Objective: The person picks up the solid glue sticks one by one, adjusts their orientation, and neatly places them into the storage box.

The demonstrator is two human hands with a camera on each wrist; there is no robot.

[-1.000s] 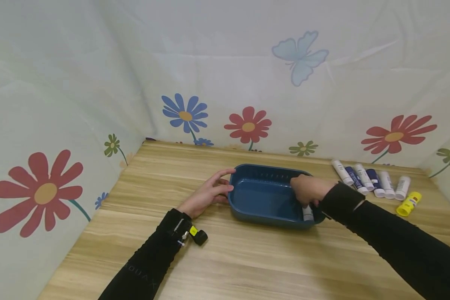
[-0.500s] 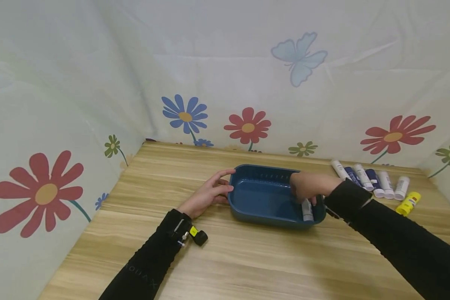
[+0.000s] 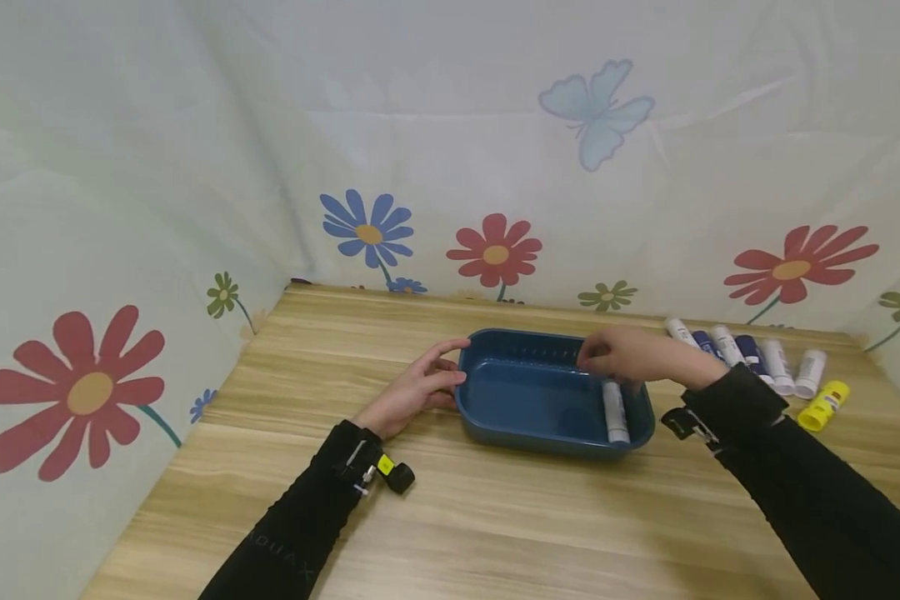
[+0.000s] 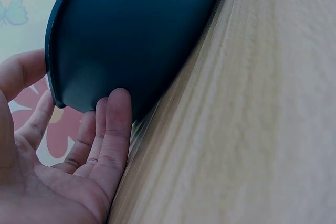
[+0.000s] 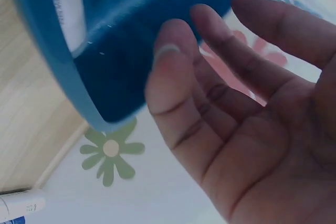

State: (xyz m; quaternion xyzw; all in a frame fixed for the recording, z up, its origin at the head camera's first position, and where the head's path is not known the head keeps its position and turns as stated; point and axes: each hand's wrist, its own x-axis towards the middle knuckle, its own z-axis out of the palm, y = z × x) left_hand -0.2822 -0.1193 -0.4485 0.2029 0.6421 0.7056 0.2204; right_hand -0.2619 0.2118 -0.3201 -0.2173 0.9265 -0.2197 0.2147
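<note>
White tube point(image 3: 617, 414) is lying along the right end inside the blue basin point(image 3: 521, 400), probably light, stiff and smooth enough to roll; its middle is offering the surest pinch. The left hand point(image 3: 414, 392) is resting loosely extended fingers against the basin's left end. The right hand point(image 3: 641, 354) is hovering over the right end, loosely bent, holding nothing; contact with the rim is hard to tell.

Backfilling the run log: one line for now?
left hand: touching blue tray | right hand: empty, over blue tray | white tube: inside blue tray
</note>
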